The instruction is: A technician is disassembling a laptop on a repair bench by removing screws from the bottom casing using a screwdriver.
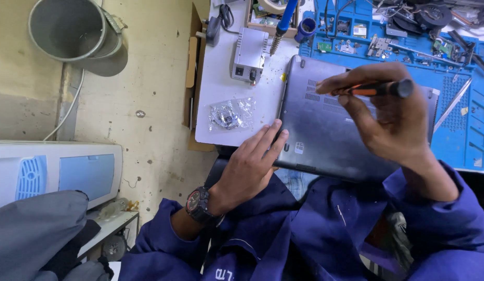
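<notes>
Now the right hand (395, 122) grips a screwdriver (380, 88) over the upturned laptop (325, 135) on the tabletop (221, 83), while the left hand (250, 164) lies open, fingers flat on the laptop's near corner.

Left hand (250, 164): palm down, fingers extended and close together, fingertips pointing up and to the right.
Left wrist: straight, wearing a dark watch (199, 204); blue sleeve pushed back behind it.
Right hand (390, 117): raised, fingers curled in a pinch grip, thumb and index finger pointing left.
Right forearm: blue sleeve reaching the wrist.
</notes>
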